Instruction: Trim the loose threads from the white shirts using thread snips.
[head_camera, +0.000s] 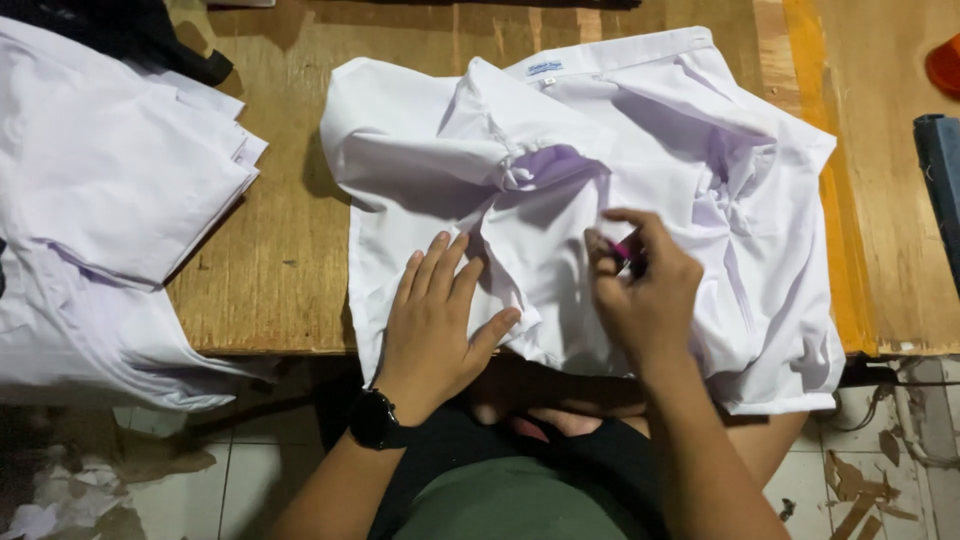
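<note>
One white shirt (600, 160) is spread on the wooden desk (280, 250). It is pressed flat by the left hand (440, 320), which is open. A small pink tool (622, 252) is pinched in the closed right hand (645, 290). The cloth could be snagged if it bunches. One pile of white clothes (100, 180) is kept at the left.

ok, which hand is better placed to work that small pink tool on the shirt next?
Right, probably. The right hand already pinches the small pink tool against the white shirt. The left hand lies flat on the cloth, fingers spread, pinning it to the wooden table.
</note>
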